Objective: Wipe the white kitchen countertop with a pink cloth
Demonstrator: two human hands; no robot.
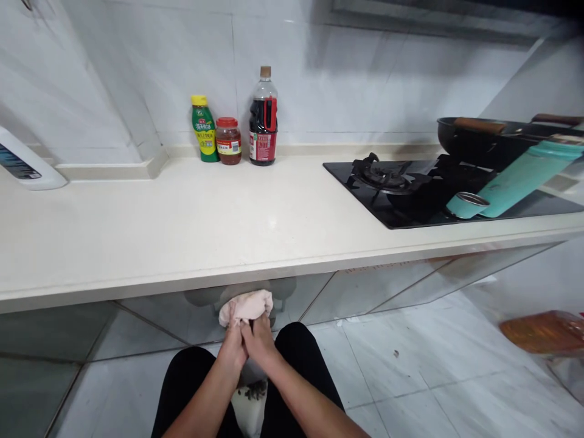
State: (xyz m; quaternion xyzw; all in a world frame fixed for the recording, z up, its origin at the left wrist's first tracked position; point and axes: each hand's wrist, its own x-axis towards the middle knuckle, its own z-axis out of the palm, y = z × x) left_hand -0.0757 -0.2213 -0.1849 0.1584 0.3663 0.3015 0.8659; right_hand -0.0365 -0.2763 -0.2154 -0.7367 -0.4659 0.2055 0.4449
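Both hands are together between my knees, just below the counter's front edge, gripping a pale pink cloth (pixel 247 306). My left hand (pixel 234 340) has its fingers closed on the cloth's left side. From the right, my right hand (pixel 259 336) is wrapped on the lower edge of the same cloth, touching the left hand. The cloth is bunched and folded over. Behind it are the glossy cabinet doors (pixel 159 310), which mirror blurred shapes. Some of the fingertips are hidden by the cloth.
The white counter (pixel 205 219) carries a green squeeze bottle (pixel 205 131), a red-lidded jar (pixel 229 143), a dark sauce bottle (pixel 263 121) and a white bottle (pixel 27 161). On the black hob (pixel 387 210) stand a wok (pixel 483 140) and a teal tumbler (pixel 524 179). A bottle of orange liquid (pixel 542 331) is at right.
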